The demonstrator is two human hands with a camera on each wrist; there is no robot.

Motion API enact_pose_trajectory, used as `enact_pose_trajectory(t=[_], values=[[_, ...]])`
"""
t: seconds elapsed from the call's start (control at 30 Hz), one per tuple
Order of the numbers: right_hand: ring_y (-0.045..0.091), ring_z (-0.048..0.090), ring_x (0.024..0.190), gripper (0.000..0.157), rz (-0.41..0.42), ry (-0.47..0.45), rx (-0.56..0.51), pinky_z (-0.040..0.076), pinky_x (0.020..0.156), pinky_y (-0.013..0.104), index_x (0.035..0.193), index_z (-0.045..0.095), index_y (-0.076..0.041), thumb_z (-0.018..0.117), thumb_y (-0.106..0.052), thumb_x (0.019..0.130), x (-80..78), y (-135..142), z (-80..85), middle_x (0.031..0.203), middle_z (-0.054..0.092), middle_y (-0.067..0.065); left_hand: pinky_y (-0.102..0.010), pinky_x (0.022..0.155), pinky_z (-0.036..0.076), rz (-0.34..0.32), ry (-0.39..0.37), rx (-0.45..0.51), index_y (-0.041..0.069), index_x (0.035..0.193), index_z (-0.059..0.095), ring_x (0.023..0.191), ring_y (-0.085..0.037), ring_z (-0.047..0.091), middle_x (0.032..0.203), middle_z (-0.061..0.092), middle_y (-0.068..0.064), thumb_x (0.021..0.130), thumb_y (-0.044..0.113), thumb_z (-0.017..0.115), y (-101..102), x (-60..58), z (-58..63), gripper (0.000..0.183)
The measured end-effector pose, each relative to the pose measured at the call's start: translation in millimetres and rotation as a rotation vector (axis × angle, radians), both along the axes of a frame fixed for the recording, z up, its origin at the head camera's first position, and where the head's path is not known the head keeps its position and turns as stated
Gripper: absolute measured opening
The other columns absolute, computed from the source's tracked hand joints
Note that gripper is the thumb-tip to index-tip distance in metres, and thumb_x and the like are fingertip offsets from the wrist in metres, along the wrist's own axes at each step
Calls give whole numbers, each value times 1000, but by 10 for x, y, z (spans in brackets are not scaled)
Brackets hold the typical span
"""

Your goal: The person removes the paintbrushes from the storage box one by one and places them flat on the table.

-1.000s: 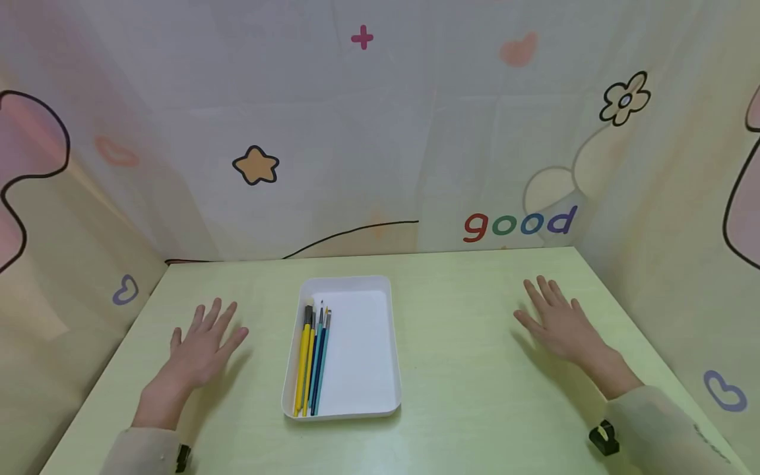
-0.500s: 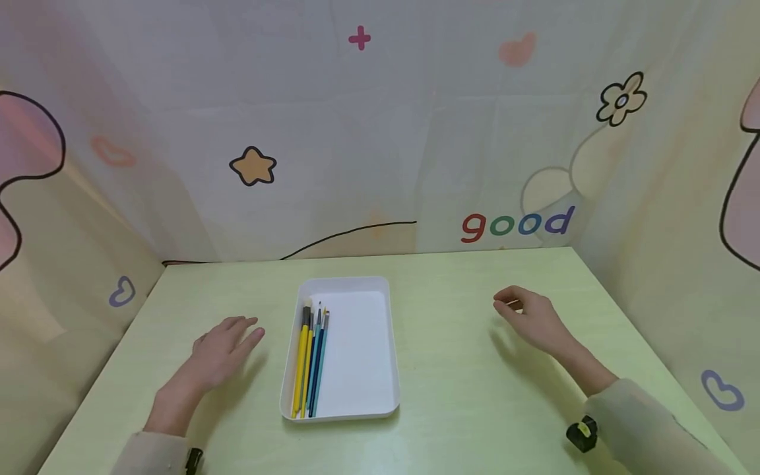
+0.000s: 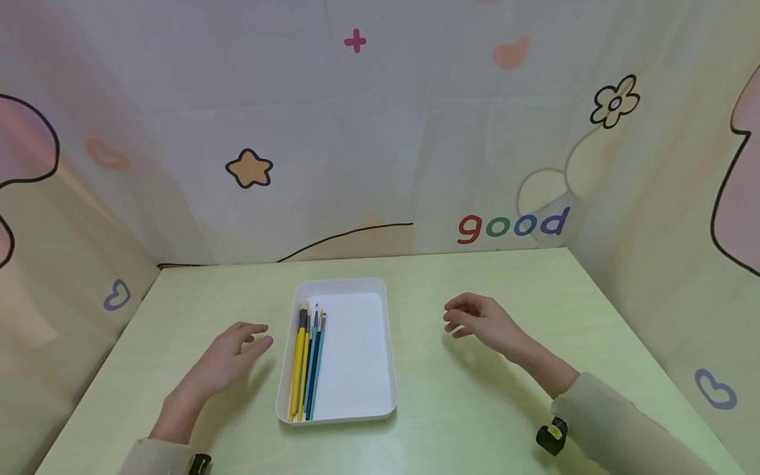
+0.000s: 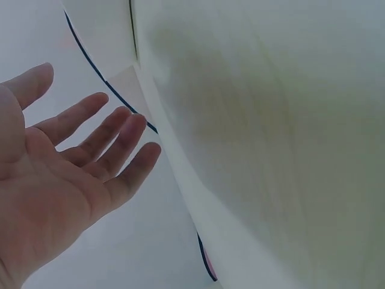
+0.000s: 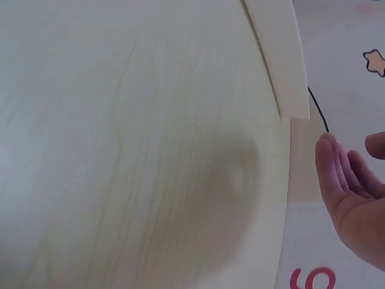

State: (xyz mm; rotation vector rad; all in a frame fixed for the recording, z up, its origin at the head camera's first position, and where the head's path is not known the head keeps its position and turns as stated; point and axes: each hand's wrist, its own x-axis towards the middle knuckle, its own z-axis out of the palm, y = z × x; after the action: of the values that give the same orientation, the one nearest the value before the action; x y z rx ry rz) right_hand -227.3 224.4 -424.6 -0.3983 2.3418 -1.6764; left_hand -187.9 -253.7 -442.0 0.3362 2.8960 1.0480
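A white rectangular tray (image 3: 356, 356) lies on the table, with several paintbrushes (image 3: 307, 369) side by side along its left wall. Their handles are yellow, dark blue and teal, bristles toward the far end. My left hand (image 3: 222, 359) hovers just left of the tray, fingers loosely bent and holding nothing; the left wrist view shows the bare palm of this hand (image 4: 66, 162). Over the table to the tray's right is my right hand (image 3: 483, 322), fingers relaxed and bent toward the tray, nothing in them. In the right wrist view the same hand (image 5: 355, 192) shows at the right edge.
The pale green table (image 3: 439, 396) ends at the back against a printed curtain (image 3: 332, 132), which also hangs along both sides. Black wrist-worn devices (image 3: 552, 435) sit below the sleeves.
Both hands have moved in toward the tray, the right one farther. Their spread fingers have relaxed into a loose bend. The tray and brushes stay in place; the head view shifted slightly.
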Motion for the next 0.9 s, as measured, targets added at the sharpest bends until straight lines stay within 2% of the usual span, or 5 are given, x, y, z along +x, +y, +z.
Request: enact_pose_trajectory(t=[0.3,0.47,0.63,0.77,0.9], values=[[38,68,106,30,78,-68,-89,56,90,43,127,54,9,59,-10,104,22,-336,55,117,62,29,-45,89,53,27,-98,113,-3,145,52,115,-34,61,133,60,-19,106,36,59,136,-4,12,56],[36,68,106,31,114,-93,-132,56,90,42,128,52,11,59,-9,104,28,-492,51,119,60,32,-39,81,57,54,-219,215,-3,150,45,106,-30,63,133,57,-20,106,30,60,197,-5,5,57],[38,68,107,33,137,-109,-155,56,91,44,129,51,11,59,-9,105,34,-617,45,120,59,32,-41,81,59,60,-316,341,-2,151,40,104,-30,63,132,53,-22,105,22,62,214,3,8,56],[38,67,108,36,144,-123,-170,56,91,45,131,49,14,59,-9,105,40,-709,47,119,61,29,-43,82,59,47,-365,421,-2,151,39,107,-33,61,132,50,-24,103,17,64,221,9,13,58],[39,67,109,38,167,-144,-198,55,93,46,133,46,16,58,-7,105,55,-813,53,120,61,29,-44,82,59,41,-393,462,-2,151,38,108,-34,61,133,49,-25,101,13,65,234,3,1,59]])
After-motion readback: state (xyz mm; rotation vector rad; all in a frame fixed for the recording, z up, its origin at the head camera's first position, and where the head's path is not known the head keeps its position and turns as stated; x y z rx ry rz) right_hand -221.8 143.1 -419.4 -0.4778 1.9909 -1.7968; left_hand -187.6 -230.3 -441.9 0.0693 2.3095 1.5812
